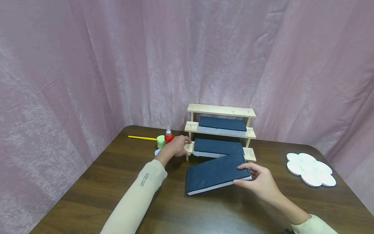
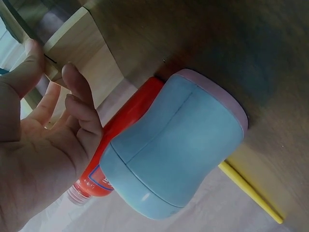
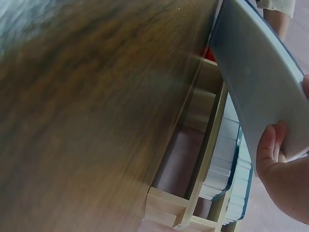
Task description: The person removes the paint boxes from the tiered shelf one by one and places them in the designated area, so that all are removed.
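My left hand (image 1: 176, 147) grips the left end of the lowest step of a three-tier wooden stand (image 1: 221, 110). In the left wrist view its fingers are bent at the end of the plank (image 2: 82, 50). With thumb and fingers my right hand (image 1: 261, 182) pinches the right end of a flat box (image 1: 217, 172) with a dark blue top and white sides. Held tilted in front of the stand, it shows its pale underside (image 3: 260, 72) in the right wrist view. Similar boxes lie on the middle step (image 1: 222, 123) and the lowest step (image 1: 217, 147).
Left of the stand are a red bottle (image 1: 168, 137), a small light green waisted container (image 1: 160, 142), a pale lavender item (image 1: 157, 152) partly behind the arm, and a yellow stick (image 1: 142, 138). A white cloud-shaped palette (image 1: 310, 169) lies at right. Pink curtains (image 1: 175, 58) hang behind the table.
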Demonstrator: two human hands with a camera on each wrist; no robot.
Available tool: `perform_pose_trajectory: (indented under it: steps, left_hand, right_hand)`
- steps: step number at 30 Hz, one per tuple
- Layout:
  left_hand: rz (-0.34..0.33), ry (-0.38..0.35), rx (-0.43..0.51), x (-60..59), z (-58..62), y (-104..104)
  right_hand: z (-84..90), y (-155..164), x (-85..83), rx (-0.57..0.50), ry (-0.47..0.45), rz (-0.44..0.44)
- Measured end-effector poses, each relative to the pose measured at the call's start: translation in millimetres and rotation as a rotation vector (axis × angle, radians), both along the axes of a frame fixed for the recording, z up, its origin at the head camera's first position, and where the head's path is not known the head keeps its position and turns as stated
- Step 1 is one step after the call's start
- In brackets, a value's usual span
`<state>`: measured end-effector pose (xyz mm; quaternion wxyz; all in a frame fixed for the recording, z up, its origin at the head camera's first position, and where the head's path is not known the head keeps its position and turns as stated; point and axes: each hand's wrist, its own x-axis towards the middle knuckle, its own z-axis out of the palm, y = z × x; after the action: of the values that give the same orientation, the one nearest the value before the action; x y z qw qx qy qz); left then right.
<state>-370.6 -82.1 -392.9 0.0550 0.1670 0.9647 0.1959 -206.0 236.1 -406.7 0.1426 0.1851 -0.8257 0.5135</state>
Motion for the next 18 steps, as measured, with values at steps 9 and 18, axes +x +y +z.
perform_pose_trajectory:
  steps: [9,18]
  left_hand:
    - [-0.009,0.005,-0.01,0.7,1.0,-0.6]
    - [-0.009,0.006,-0.008,1.3,0.7,-0.7]
  right_hand:
    - [0.3,-3.3,0.1,0.004,0.015,-0.005]
    - [-0.6,-5.8,1.5,0.035,-0.031,-0.019]
